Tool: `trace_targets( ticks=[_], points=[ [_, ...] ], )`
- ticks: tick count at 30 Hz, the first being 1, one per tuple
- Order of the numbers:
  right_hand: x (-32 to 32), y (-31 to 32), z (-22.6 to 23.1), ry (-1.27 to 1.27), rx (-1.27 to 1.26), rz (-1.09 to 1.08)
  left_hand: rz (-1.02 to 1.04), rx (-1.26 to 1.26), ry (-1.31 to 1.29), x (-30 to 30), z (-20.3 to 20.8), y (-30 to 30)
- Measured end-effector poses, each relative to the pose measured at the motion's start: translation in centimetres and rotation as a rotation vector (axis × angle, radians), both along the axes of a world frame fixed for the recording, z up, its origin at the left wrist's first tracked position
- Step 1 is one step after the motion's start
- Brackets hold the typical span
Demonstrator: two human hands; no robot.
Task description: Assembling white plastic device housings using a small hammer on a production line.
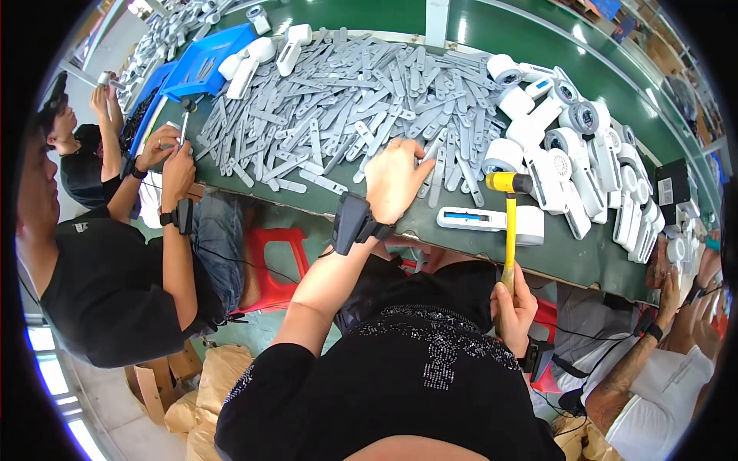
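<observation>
My left hand [393,183] rests at the near edge of a wide pile of grey plastic strips [323,107]. Its thumb stands apart from the bent fingers, and the fingertips are partly hidden; I make out no strip held in it. In my right hand [515,307] is a small hammer [510,223] with a yellow shaft, gripped low on the handle, head up. Behind the hammer's shaft, a white handheld fan body [473,219] lies on its side on the green table [415,223], a blue part showing in its open handle slot. Neither hand touches it.
Several white fan bodies [569,146] are heaped at the right of the table. A blue tray [207,61] stands at the far left. A co-worker [115,284] sits on my left holding a screwdriver-like tool [184,123]; another person [653,384] works at my right.
</observation>
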State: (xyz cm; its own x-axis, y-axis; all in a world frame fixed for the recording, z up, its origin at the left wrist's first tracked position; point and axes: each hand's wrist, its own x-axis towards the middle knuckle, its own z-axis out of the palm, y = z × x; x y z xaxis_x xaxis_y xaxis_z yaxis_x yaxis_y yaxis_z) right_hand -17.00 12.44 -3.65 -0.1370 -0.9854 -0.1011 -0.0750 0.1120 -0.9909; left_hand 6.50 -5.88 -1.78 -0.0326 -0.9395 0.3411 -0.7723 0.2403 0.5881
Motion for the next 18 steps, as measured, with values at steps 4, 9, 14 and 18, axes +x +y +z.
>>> trace_targets(
  ticks=[4,9,14,18],
  points=[
    [0.2,-0.6,0.0,0.018,-0.01,0.029,0.011,0.004,-0.013,-0.6,0.1,-1.1],
    [0.5,-0.4,-0.3,-0.042,0.006,-0.026,0.022,-0.016,0.095,0.6,0.4,0.1],
    [0.4,-0.7,-0.7,-0.069,-0.02,-0.016,0.154,-0.163,0.13,5.4,2.4,2.1],
    [0.9,-1.8,-1.3,-0.081,-0.125,-0.054,0.448,-0.158,0.081,12.9,2.7,1.5]
  ],
)
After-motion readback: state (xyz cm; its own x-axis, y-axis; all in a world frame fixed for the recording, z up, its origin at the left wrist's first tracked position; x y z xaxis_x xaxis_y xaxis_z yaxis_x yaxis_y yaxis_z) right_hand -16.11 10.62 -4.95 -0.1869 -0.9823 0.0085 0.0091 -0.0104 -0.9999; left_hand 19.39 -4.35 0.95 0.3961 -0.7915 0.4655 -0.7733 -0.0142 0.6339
